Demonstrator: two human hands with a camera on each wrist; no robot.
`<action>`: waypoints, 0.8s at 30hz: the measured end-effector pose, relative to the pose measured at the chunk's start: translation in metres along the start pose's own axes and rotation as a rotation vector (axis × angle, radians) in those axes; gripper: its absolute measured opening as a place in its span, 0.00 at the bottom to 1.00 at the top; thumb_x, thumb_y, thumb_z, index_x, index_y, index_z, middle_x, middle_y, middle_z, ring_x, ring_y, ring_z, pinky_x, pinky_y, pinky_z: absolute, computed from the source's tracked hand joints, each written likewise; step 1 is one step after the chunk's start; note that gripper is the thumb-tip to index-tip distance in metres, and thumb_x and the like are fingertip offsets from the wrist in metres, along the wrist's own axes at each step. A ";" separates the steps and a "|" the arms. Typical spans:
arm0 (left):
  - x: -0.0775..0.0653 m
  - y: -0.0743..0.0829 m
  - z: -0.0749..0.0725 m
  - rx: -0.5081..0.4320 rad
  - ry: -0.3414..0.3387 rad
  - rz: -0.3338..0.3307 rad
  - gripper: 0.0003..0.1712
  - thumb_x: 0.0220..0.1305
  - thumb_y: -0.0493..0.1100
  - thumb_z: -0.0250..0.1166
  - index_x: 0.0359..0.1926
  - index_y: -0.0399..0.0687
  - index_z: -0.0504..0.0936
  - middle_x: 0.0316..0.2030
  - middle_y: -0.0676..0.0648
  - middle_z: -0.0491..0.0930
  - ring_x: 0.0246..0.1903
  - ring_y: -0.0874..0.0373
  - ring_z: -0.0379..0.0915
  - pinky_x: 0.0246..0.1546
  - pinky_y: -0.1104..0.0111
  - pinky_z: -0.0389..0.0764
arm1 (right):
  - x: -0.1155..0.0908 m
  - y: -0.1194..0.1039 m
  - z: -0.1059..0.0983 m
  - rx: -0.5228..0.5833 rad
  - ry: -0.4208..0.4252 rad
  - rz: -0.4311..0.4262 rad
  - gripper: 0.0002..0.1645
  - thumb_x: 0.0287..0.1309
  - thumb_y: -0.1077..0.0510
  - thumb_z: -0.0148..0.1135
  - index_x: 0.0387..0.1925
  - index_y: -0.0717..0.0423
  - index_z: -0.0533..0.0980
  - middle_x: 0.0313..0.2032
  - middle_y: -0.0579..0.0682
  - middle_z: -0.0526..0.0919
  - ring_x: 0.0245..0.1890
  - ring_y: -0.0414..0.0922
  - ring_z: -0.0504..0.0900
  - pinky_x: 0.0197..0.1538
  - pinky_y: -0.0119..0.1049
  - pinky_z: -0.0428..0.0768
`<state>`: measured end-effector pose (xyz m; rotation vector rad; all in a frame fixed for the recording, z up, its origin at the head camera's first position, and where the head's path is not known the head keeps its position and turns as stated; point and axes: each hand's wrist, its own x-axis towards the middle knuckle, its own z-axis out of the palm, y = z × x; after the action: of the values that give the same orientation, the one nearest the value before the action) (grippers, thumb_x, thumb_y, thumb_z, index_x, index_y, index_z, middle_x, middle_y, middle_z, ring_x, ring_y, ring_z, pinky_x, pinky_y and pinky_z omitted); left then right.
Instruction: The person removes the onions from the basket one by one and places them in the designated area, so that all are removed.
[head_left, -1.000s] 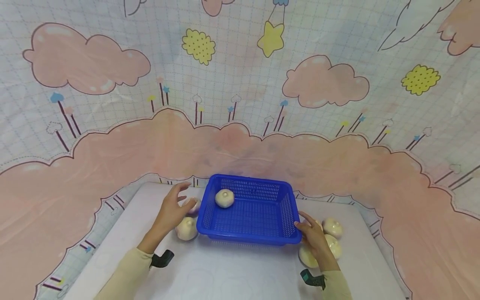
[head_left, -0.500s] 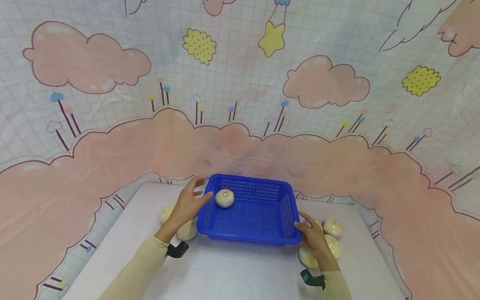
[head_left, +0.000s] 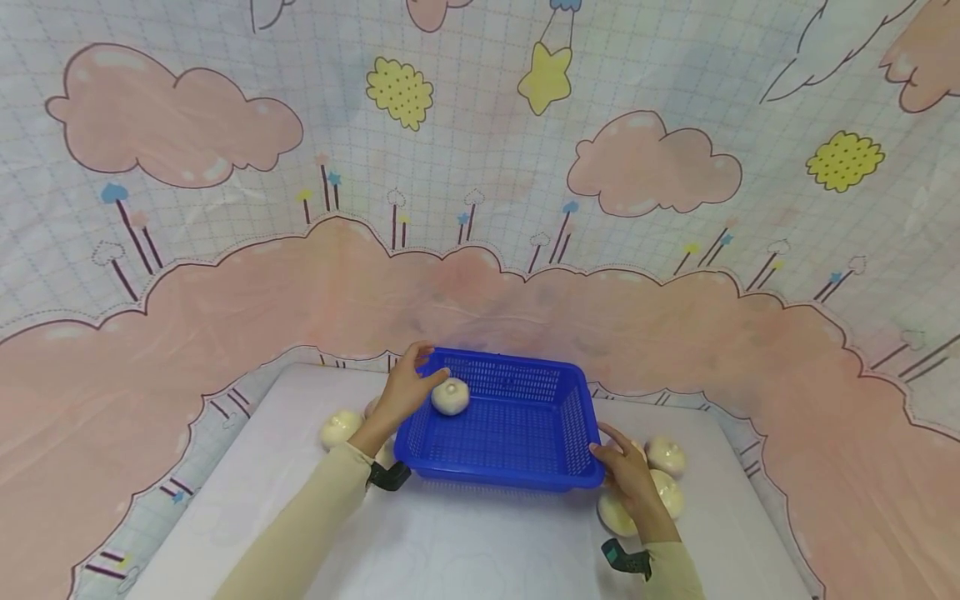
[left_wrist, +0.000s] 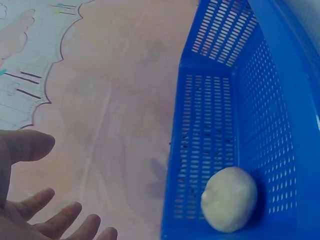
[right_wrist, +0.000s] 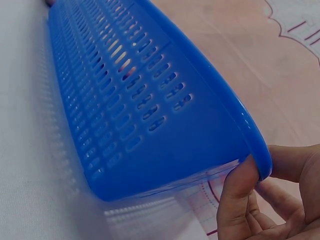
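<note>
A blue plastic basket (head_left: pixel 495 433) with slotted walls stands on the white table, a single white garlic bulb (head_left: pixel 450 397) in its back left corner. My right hand (head_left: pixel 632 475) grips the right end of the basket's rim, thumb and finger pinching the edge in the right wrist view. Over the basket's left end is my left hand (head_left: pixel 405 390), fingers spread and loosely bent. The left wrist view shows nothing between those fingers (left_wrist: pixel 65 220), with the bulb apart from them.
Several garlic bulbs (head_left: pixel 666 497) lie beside the basket's right end, partly behind the right hand. More garlic bulbs (head_left: pixel 341 429) lie to the left, some hidden by the left arm. A patterned cloth (head_left: pixel 480 308) hangs behind the white table (head_left: pixel 450 550).
My left hand has moved right and away from me, from beside the left garlic bulbs to over the basket's left rim. The right hand and the basket have stayed put.
</note>
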<state>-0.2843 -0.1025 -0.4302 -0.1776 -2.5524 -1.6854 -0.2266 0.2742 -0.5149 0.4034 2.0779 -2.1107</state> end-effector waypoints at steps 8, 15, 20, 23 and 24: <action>0.015 -0.009 0.023 0.025 -0.006 -0.065 0.35 0.62 0.42 0.66 0.68 0.42 0.65 0.67 0.36 0.68 0.68 0.37 0.63 0.65 0.47 0.70 | -0.002 -0.001 0.001 0.000 -0.004 0.006 0.34 0.67 0.60 0.57 0.72 0.50 0.60 0.33 0.42 0.82 0.30 0.38 0.82 0.32 0.30 0.80; 0.025 -0.010 0.038 0.068 -0.011 -0.136 0.36 0.61 0.43 0.66 0.68 0.43 0.65 0.67 0.35 0.68 0.66 0.36 0.65 0.65 0.46 0.69 | -0.002 -0.001 0.001 0.008 -0.012 0.007 0.34 0.67 0.60 0.57 0.72 0.49 0.60 0.34 0.43 0.83 0.29 0.38 0.82 0.32 0.30 0.80; 0.033 -0.012 0.045 0.049 -0.016 -0.197 0.37 0.62 0.44 0.65 0.70 0.44 0.63 0.68 0.35 0.66 0.66 0.37 0.65 0.63 0.48 0.70 | -0.002 -0.002 0.001 0.006 -0.008 0.005 0.35 0.67 0.60 0.57 0.73 0.50 0.60 0.35 0.44 0.83 0.31 0.39 0.82 0.33 0.30 0.81; 0.037 -0.015 0.048 0.043 -0.009 -0.223 0.37 0.62 0.44 0.65 0.69 0.43 0.63 0.69 0.35 0.66 0.66 0.37 0.65 0.63 0.49 0.71 | -0.002 -0.001 0.001 0.008 -0.007 0.003 0.35 0.67 0.60 0.57 0.73 0.50 0.60 0.36 0.45 0.83 0.32 0.39 0.83 0.34 0.31 0.82; 0.038 -0.016 0.049 0.048 -0.012 -0.230 0.37 0.62 0.44 0.65 0.70 0.42 0.63 0.69 0.35 0.65 0.66 0.38 0.65 0.63 0.49 0.72 | -0.002 -0.001 0.001 0.011 -0.007 0.003 0.35 0.67 0.61 0.57 0.73 0.50 0.60 0.36 0.45 0.83 0.32 0.39 0.83 0.34 0.31 0.82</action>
<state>-0.3242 -0.0618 -0.4595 0.1145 -2.7086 -1.6953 -0.2253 0.2732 -0.5133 0.4001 2.0613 -2.1195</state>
